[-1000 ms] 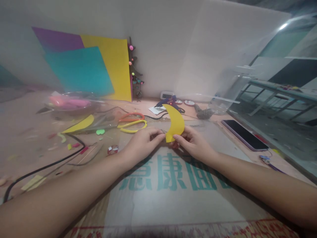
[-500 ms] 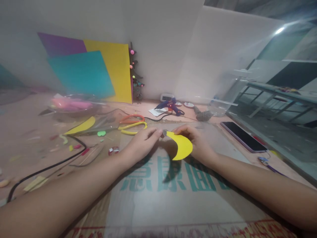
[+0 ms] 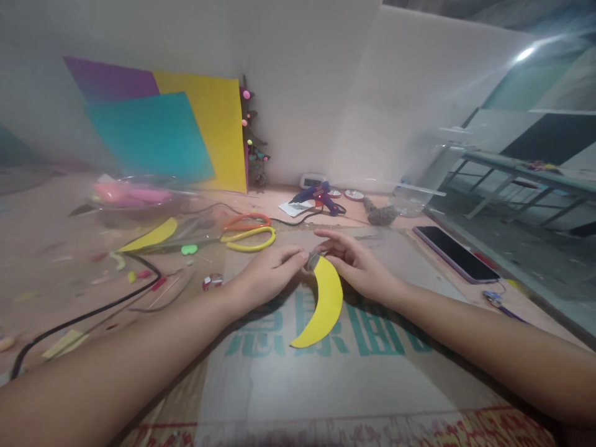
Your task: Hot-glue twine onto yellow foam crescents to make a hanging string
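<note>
Scissors (image 3: 257, 239): orange and yellow handles, on the bench (image 3: 356, 215).
Left hand (image 3: 270, 271): thumb and finger clamped on the grey tip (image 3: 313, 261).
Yellow crescent (image 3: 331, 303): between the hands, extending below the grey tip.
Right hand (image 3: 361, 268): partly curled beside the tip; cannot tell if gripping.
Phone (image 3: 456, 253): screen up, near the bench's right edge.

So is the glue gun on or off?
On, it looks like: a small red light is glowing on the glue gun. I can't tell if it's hot.
</note>
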`<state>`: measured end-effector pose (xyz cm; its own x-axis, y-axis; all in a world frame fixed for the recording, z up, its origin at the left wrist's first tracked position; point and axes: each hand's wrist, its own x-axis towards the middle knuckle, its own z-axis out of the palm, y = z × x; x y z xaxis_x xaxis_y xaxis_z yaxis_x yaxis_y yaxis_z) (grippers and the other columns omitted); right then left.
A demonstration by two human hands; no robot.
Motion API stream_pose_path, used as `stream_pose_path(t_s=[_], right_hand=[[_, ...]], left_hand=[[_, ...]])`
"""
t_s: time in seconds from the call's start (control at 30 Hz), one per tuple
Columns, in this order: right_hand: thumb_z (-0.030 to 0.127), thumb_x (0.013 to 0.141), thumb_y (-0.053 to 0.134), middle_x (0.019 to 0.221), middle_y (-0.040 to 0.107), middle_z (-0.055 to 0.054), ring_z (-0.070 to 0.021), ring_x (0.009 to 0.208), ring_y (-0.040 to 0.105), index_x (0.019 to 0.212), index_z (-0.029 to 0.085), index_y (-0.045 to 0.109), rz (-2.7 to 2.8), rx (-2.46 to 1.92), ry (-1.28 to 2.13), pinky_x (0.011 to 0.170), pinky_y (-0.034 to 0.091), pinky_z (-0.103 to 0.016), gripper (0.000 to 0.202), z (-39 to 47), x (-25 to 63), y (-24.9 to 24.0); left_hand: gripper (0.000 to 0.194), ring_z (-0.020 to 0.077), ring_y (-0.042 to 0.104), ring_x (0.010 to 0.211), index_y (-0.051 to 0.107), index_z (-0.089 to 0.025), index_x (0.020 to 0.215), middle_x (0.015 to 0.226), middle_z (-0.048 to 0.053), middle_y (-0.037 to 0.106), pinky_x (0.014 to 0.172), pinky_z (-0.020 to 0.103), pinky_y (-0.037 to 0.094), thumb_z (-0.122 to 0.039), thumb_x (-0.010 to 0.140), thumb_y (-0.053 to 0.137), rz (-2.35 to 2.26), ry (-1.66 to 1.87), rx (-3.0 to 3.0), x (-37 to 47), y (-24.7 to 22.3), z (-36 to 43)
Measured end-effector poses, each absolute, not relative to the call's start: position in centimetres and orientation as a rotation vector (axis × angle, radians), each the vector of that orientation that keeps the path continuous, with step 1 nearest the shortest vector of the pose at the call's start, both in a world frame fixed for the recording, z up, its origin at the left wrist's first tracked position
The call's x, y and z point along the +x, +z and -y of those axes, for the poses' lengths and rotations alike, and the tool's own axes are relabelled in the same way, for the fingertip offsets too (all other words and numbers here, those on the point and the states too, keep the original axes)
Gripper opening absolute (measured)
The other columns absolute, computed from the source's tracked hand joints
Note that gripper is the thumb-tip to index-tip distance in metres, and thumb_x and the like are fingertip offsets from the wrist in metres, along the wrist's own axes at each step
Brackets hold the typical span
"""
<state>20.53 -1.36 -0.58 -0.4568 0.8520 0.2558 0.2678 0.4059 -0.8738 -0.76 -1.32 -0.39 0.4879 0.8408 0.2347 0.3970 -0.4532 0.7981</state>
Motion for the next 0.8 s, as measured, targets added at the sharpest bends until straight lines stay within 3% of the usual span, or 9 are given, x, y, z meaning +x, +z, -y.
stream_pose_path(t_s=[0.13,0.27,0.53,0.8], right_hand=[[0.030,0.090,0.054,0.083,0.061,-0.001,-0.0134,0.072,0.058,0.117,0.021,0.059,1.902,-1.117,0.845,0.066,0.048,-0.026,0.029,1.2,20.7,-0.3],[0.031,0.090,0.054,0.087,0.065,-0.002,-0.0158,0.076,0.058,0.095,0.022,0.065,1.863,-1.197,0.549,0.067,0.046,-0.028,0.016,1.3,21.3,0.4],[0.035,0.091,0.050,0.080,0.068,-0.003,-0.0166,0.070,0.060,0.093,0.021,0.065,2.033,-1.197,0.558,0.061,0.047,-0.029,0.020,1.9,20.9,1.0],[0.035,0.087,0.056,0.094,0.071,-0.004,-0.0193,0.075,0.063,0.094,0.025,0.067,2.319,-1.295,0.282,0.062,0.047,-0.031,0.017,1.3,22.4,5.9]], left_hand=[[0.038,0.0162,0.056,0.072,0.059,-0.018,0.073,0.076,0.001,0.064,0.064,0.026,0.040,-0.039,0.095,0.036,-1.051,0.862,2.052,-0.8,-0.5,1.1],[0.038,0.0173,0.057,0.072,0.060,-0.018,0.073,0.076,0.001,0.065,0.065,0.027,0.040,-0.038,0.095,0.037,-1.184,0.892,2.076,-0.8,-0.5,0.9],[0.036,0.0190,0.059,0.075,0.063,-0.018,0.076,0.077,0.002,0.067,0.067,0.028,0.042,-0.039,0.094,0.040,-1.239,0.926,2.149,-0.7,-0.4,0.8],[0.027,0.0217,0.063,0.089,0.069,-0.019,0.095,0.094,0.004,0.072,0.081,0.031,0.047,-0.033,0.091,0.046,-1.197,0.930,2.057,-0.7,-0.5,0.8]])
